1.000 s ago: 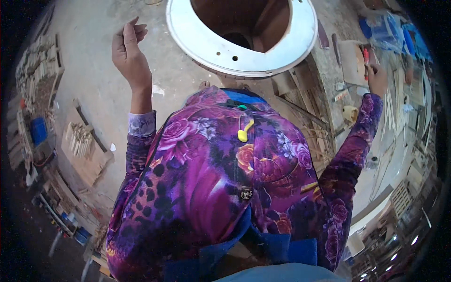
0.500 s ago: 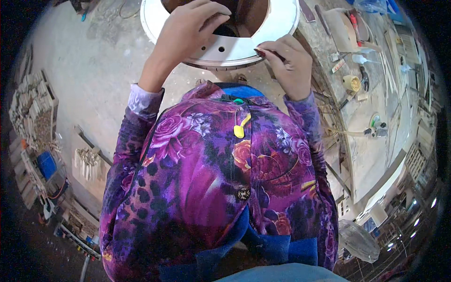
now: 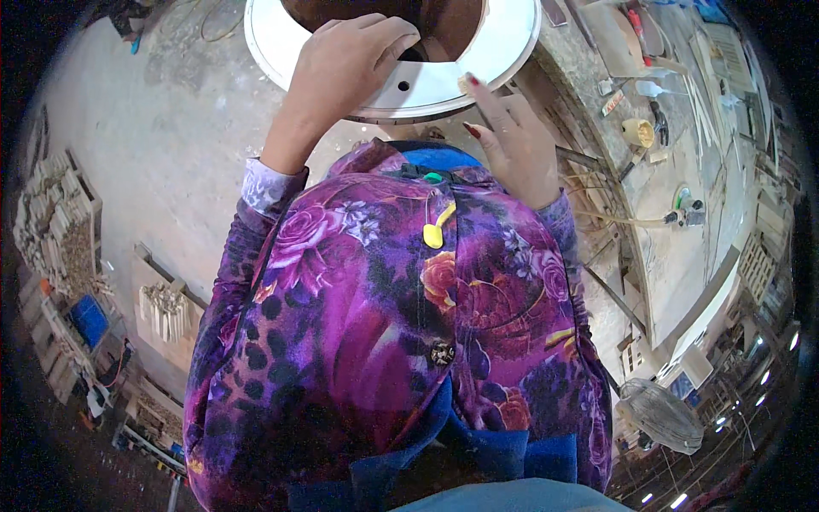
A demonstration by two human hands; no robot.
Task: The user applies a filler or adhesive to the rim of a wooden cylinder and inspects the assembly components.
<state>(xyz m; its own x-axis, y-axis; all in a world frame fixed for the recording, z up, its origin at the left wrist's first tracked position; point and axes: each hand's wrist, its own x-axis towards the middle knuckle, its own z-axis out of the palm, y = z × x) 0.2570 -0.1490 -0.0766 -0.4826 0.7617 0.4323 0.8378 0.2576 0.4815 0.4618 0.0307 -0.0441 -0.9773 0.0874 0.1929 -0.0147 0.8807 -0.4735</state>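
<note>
- Head view: the white ring (image 3: 478,64) lies at the top of the frame, just ahead of the person's chest, with a brown opening in its middle.
- The left hand (image 3: 345,72) rests palm down on the ring's near rim, its fingers curled over the inner edge.
- The right hand (image 3: 512,141) touches the ring's lower right rim with spread fingertips, gripping nothing.
- A grey tabletop (image 3: 674,247) with small tools runs along the right.

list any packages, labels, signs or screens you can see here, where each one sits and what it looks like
No screen or sign can be made out.
Small flat packet: on the workbench to the right of the white ring, red and white, oblong; too small to tell more.
Blue box: far left on the floor among stacked wooden pieces, roughly square, plain blue.
Yellow tag: on the purple floral garment's front, small, oblong.
</note>
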